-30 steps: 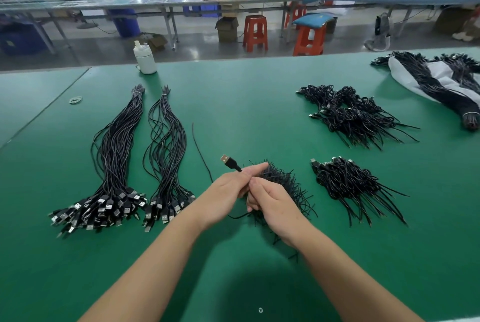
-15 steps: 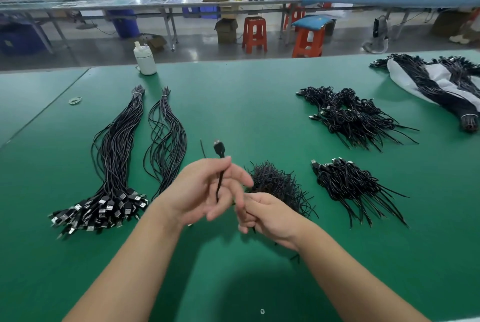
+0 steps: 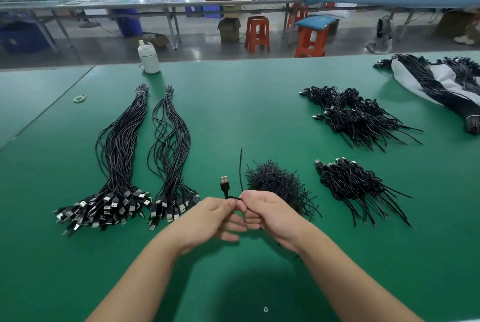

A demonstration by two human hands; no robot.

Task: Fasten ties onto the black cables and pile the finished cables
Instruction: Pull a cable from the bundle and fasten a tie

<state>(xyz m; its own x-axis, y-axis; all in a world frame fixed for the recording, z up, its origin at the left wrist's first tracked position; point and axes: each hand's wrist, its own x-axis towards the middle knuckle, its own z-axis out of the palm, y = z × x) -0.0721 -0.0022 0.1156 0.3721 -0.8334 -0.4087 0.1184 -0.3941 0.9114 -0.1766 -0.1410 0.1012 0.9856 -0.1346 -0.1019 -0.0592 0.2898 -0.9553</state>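
- We pinch one black USB cable (image 3: pixel 225 188) between both hands above the green table (image 3: pixel 233 113): our left hand (image 3: pixel 207 220) grips it just below the plug, our right hand (image 3: pixel 270 217) grips it beside the left, fingers curled.
- A thin tie (image 3: pixel 241 165) stands up from the pinch.
- The loose pile of ties (image 3: pixel 275 184) lies just behind our right hand.
- Two untied cable bundles (image 3: pixel 117 160) lie at left; two heaps of finished cables (image 3: pixel 350 186) at right.

We look from one head-worn wide-angle camera, forward and down, close over the green bench (image 3: pixel 259 113).
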